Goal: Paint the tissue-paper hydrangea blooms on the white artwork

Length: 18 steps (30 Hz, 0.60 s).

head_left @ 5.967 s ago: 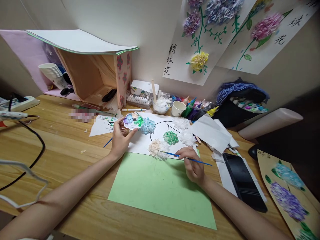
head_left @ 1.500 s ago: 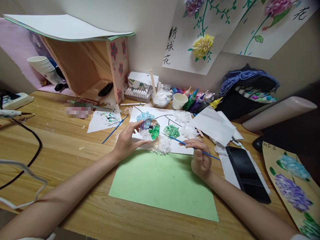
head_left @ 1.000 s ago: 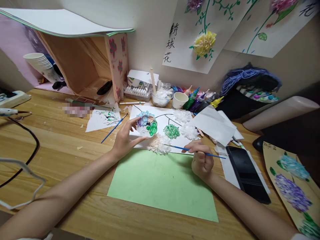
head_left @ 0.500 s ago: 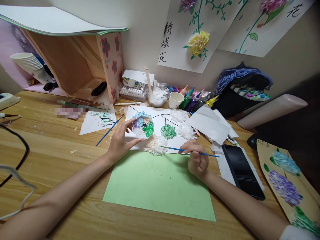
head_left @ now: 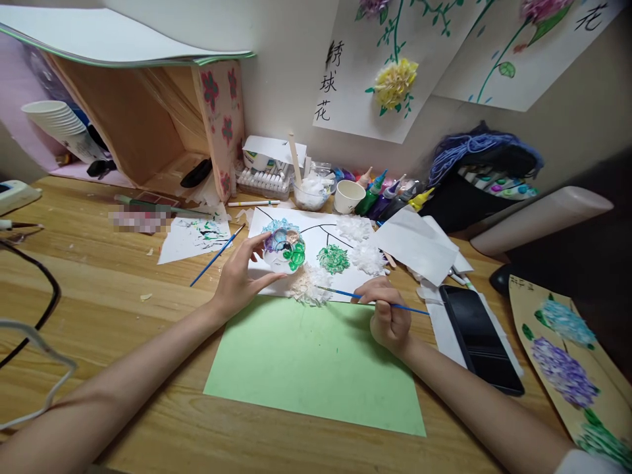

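My left hand (head_left: 240, 271) grips a small round paint palette (head_left: 277, 262) by its edge, with blue, purple, peach and green paint in its wells. Between the fingers of my right hand (head_left: 388, 309) is a thin blue paintbrush (head_left: 358, 297), its tip at a cream paper flower (head_left: 310, 286). That flower lies at the near edge of a white sheet (head_left: 309, 221) with black drawn stems. On the same sheet are a green flower (head_left: 333, 259), two white flowers (head_left: 368, 256) and a blue one partly behind the palette. A green sheet (head_left: 316, 362) lies nearer to me.
Left of the sheet are a second brush (head_left: 212, 260) and paint-stained paper (head_left: 195, 238). Behind stand a bowl of white scraps (head_left: 313, 192), a paper cup (head_left: 348, 196) and paint bottles (head_left: 374, 192). A black phone (head_left: 478, 339) lies right, near a flower picture (head_left: 563, 355).
The view has shifted slightly. The brush tip stays at the cream flower, with only a tiny shift of the brush; both hands keep nearly the same pose.
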{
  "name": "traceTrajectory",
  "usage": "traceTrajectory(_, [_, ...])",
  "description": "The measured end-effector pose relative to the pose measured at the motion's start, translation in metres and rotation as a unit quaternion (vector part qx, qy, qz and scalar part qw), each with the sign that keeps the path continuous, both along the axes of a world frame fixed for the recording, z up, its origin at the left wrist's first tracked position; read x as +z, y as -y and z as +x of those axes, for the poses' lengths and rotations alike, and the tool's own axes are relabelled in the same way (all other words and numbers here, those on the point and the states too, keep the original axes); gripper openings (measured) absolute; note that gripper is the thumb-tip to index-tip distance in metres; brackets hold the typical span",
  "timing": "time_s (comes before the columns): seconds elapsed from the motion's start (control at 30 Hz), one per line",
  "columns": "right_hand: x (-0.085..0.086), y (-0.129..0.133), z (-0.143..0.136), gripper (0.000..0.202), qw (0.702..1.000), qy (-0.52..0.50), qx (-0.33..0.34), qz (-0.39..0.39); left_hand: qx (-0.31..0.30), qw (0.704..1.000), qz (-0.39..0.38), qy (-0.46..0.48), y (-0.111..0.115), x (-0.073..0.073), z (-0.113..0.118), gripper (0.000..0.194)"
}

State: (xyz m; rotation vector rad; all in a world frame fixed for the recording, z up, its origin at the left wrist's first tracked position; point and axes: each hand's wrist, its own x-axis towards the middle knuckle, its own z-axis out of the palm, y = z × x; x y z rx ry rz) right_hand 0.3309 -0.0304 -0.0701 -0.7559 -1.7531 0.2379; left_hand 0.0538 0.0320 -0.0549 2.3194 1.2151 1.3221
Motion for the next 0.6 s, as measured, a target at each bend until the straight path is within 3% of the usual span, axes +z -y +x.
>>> traceTrajectory(0.6, [-0.0009,-0.0023,0.0001,0.022,1.000,-0.005,-0.005,0.013,-0.005,1.000,-0.004,0.001,0.0009,0.0005,-0.0001,0.067])
